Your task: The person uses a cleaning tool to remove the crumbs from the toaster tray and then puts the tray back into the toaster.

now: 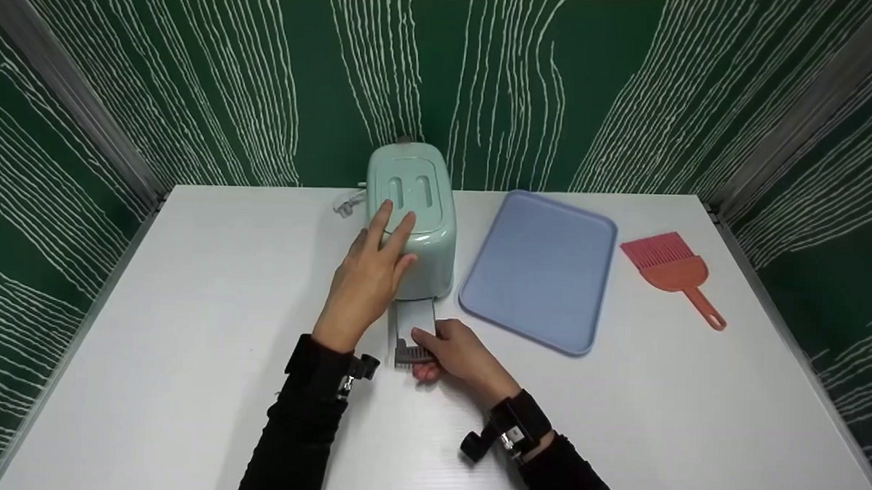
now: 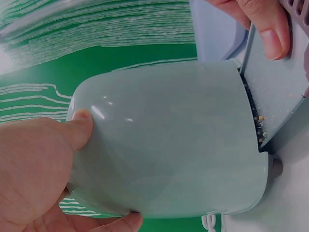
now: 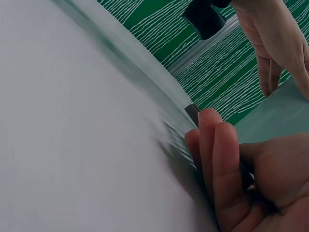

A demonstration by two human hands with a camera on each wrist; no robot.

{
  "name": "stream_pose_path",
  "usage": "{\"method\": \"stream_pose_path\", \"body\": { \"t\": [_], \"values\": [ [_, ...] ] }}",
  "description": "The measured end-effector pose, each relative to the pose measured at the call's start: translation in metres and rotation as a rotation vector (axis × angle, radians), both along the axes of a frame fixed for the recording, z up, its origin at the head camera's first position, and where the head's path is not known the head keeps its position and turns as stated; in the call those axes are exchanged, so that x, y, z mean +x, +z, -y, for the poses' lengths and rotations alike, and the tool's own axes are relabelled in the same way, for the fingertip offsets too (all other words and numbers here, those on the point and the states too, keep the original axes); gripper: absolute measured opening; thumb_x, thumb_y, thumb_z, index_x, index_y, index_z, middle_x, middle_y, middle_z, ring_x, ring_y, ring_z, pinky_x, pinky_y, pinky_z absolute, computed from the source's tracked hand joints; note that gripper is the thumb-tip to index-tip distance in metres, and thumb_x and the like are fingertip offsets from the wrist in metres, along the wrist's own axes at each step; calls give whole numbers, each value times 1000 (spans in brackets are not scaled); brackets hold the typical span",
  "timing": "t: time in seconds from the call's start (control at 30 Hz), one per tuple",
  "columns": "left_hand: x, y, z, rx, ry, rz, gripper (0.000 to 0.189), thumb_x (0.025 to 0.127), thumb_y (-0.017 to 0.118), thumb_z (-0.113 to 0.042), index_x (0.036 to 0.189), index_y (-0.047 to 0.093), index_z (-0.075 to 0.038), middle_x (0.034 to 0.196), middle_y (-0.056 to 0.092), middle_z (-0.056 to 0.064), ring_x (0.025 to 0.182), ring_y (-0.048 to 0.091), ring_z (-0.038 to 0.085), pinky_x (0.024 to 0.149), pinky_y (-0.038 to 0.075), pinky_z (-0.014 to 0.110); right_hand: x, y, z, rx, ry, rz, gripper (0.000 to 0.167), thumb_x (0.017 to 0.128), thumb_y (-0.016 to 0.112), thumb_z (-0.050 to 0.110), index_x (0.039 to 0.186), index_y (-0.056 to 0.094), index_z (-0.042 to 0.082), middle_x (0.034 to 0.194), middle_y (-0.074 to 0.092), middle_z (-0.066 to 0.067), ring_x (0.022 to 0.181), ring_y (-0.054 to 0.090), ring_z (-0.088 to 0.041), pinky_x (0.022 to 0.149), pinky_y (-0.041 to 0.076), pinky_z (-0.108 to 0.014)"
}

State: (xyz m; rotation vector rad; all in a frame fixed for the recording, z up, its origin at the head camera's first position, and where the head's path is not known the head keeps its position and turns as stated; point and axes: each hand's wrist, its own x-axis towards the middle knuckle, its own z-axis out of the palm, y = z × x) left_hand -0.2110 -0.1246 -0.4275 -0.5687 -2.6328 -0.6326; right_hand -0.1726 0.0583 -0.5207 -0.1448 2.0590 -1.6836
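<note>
A mint-green toaster (image 1: pixel 428 266) stands at the back of the white table, its lidded top with two slot-shaped recesses facing up. My left hand (image 1: pixel 366 282) rests on its top and near front edge with fingers spread. Low at the toaster's near end, a flat crumb tray (image 1: pixel 415 317) sticks partway out. My right hand (image 1: pixel 465 355) pinches its grey slotted handle (image 1: pixel 412 355), thumb on top and fingers beneath. In the left wrist view, small crumbs (image 2: pixel 261 118) lie where the tray (image 2: pixel 275 92) enters the toaster (image 2: pixel 169 140).
Right of the toaster lies a blue rectangular tray (image 1: pixel 544 270) with a raised rim. Farther right is a small orange-red hand brush (image 1: pixel 674 271) with pinkish bristles. A pale cord with plug (image 1: pixel 347 205) lies left of the toaster. Green, white-streaked panels (image 1: pixel 499 88) border the table.
</note>
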Motion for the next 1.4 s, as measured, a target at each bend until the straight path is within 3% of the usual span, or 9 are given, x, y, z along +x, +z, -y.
{"method": "stream_pose_path", "body": {
  "t": [0.53,0.73,1.0,1.4],
  "values": [
    [-1,-1,0,4,6,28,57,112,56,-37,165,43,-20,175,30,16,144,54,51,100,58,63,9,1,-2,1,-9,19,32,111,62,29,92,53,4,66,74,-6,50,68,-6,51,58,-23],
    [0,-1,0,8,-4,3,56,112,57,-36,164,45,-19,174,32,18,142,55,50,99,59,62,10,0,-3,-7,-6,18,32,111,61,28,95,56,1,68,75,-7,51,68,-7,52,59,-23],
    [-1,-3,0,0,-11,-32,56,112,57,-36,164,45,-17,173,33,18,142,56,50,98,60,61,14,3,-4,-19,-17,20,33,110,63,26,86,51,7,65,73,-4,51,69,-6,52,57,-21],
    [-1,-3,1,8,-10,-10,57,112,57,-36,164,44,-18,174,31,18,142,55,51,98,59,63,19,2,-7,-24,-1,29,34,111,62,27,85,50,8,66,73,-4,51,68,-6,51,57,-22]
  ]
}}
